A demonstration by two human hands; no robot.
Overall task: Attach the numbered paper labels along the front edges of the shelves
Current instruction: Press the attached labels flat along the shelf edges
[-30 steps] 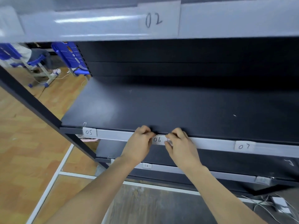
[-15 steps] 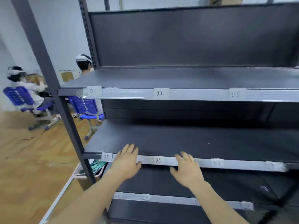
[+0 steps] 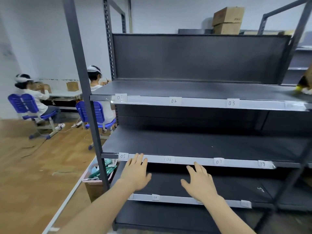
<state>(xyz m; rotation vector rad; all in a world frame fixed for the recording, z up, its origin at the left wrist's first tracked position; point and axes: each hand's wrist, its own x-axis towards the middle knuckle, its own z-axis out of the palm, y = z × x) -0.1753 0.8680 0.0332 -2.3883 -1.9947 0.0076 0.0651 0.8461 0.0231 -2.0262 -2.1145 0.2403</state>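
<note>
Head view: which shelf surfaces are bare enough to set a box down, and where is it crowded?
The middle shelf deck is bare behind labels 05, 06 and 07. The top deck is bare too, except its right end, where blurred objects sit. Crowded: the pink bin of packets by the left upright.

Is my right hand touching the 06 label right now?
Apart. The head view shows the right hand open and off to the right of the 06 label, with a bare stretch of the shelf's front strip visible between them.
</note>
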